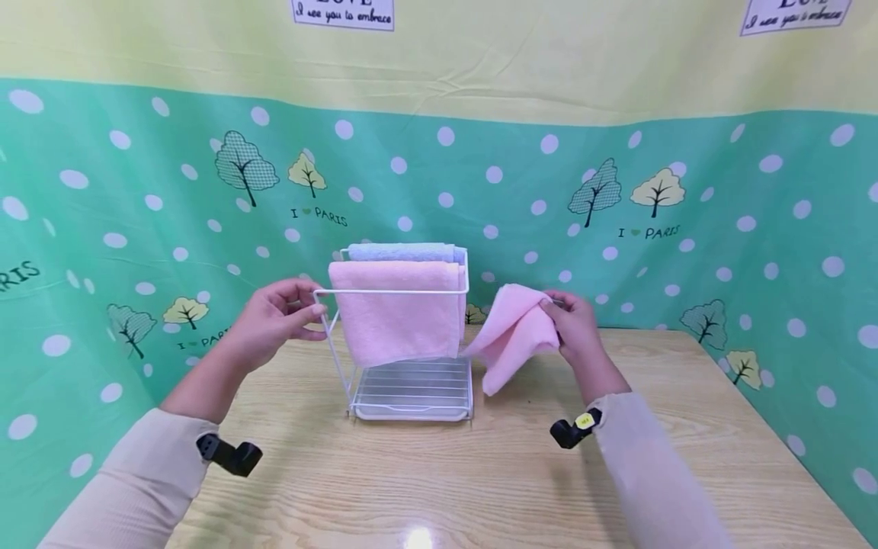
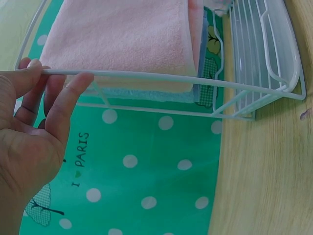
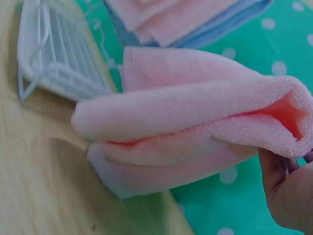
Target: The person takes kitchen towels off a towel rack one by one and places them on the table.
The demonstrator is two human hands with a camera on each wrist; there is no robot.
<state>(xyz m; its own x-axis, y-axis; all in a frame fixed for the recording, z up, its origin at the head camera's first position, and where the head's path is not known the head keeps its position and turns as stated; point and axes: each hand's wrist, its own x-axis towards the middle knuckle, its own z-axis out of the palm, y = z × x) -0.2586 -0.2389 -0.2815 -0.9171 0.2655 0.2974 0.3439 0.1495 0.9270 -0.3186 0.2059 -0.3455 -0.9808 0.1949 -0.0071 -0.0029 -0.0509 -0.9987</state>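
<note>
In the head view I see the left hand pinching the top corner of the white wire rack, thumb in front and fingers behind. Between the two hands, over the rack's upper rails, hang a hung pink towel and, behind it, a blue towel. The right hand grips a loose pink towel, which droops from the fingers toward the rack; whether its tip touches the hung one I can't quite tell from here. Below and between the hands, the tray sits at the rack's foot, on the wooden table. A dotted green curtain stands beyond both hands. My left wrist view has the fingers bent about the rack's wire, with the hung pink towel just beside them and the blue one on its far side. In the right wrist view the loose pink towel lies in thick folds in front of the hand, which holds one end, its fingers partly hidden; the rack and its hanging towels show past the cloth.
</note>
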